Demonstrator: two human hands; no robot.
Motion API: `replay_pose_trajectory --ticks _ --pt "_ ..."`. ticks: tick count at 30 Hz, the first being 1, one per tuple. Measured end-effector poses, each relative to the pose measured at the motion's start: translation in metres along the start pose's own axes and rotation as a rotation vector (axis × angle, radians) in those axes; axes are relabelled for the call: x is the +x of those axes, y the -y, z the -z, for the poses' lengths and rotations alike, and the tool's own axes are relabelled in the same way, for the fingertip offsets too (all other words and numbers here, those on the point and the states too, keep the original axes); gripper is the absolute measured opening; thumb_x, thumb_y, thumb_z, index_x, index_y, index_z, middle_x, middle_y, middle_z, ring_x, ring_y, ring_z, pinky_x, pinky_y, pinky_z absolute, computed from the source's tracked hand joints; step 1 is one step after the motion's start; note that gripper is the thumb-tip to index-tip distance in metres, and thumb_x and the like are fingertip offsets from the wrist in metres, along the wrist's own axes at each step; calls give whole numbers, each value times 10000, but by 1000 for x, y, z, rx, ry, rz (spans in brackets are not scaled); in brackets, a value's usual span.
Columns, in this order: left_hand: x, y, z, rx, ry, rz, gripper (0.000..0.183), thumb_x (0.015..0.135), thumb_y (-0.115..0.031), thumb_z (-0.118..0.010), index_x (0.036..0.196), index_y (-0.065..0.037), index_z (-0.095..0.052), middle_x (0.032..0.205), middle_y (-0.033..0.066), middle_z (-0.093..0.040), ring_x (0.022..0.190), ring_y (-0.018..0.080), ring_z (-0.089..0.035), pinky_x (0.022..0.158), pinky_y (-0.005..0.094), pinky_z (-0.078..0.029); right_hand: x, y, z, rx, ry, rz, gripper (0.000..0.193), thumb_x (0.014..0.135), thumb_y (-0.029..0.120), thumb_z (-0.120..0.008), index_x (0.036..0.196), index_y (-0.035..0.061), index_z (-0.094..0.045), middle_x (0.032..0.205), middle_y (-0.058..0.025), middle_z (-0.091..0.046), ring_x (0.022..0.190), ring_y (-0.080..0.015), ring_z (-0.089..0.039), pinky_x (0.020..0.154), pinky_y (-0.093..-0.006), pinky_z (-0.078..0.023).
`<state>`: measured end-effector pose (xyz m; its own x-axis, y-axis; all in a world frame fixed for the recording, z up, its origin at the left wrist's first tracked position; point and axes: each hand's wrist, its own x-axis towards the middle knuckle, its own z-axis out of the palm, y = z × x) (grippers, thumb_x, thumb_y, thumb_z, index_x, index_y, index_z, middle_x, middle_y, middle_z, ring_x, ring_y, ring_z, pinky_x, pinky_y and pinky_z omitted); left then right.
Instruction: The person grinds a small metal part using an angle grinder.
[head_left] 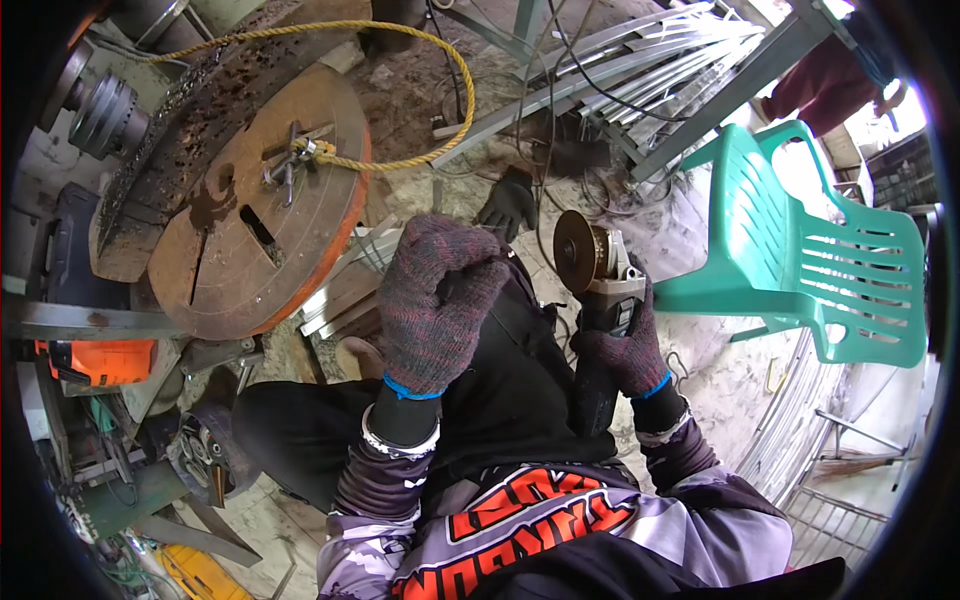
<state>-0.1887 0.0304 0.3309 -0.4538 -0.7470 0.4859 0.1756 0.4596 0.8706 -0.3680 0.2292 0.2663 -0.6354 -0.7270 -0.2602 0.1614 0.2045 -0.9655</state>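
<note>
My right hand (628,350), in a dark knitted glove with a blue cuff, is wrapped round the body of an angle grinder (610,290). The grinder points away from me, its round brown disc (577,252) at the far end and its black body running back beside my thigh. My left hand (435,305), in a matching glove, is raised over my lap with its fingers curled in toward the thumb. Anything inside that curl is hidden. A gap of floor and dark trousers separates it from the grinder.
A large round slotted metal plate (270,215) with a yellow rope (455,70) stands at left. At right is a green plastic chair (770,235). Metal strips (640,65), cables and a black glove (510,203) lie ahead. Another person (825,85) is at the far right.
</note>
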Motion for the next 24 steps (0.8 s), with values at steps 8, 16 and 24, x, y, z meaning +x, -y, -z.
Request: replay_pose_trajectory --ticks 8,16,24 --pt "-4 10 3 9 17 -30 304 815 77 -809 1069 -60 -712 1069 70 -659 976 200 -676 833 310 -556 0 3 0 -9 18 1 1140 626 55 -894 1608 95 -317 1356 -109 -590 1166 -216 -607 994 -384 -533" --pt "-1 -3 3 202 -2 -140 310 811 24 -826 1080 -74 -707 1052 103 -642 946 280 -666 786 378 -549 -1 2 1 -32 16 9 1144 631 38 -893 1609 92 -302 1342 -113 -596 1146 -212 -616 983 -384 -539" --pt "2 -11 1 507 -76 -358 328 765 11 -867 1037 -82 -709 1013 104 -667 960 326 -662 827 436 -551 0 1 2 -13 7 13 1087 647 33 -892 1567 85 -316 1275 -121 -623 1066 -205 -648 906 -382 -580"
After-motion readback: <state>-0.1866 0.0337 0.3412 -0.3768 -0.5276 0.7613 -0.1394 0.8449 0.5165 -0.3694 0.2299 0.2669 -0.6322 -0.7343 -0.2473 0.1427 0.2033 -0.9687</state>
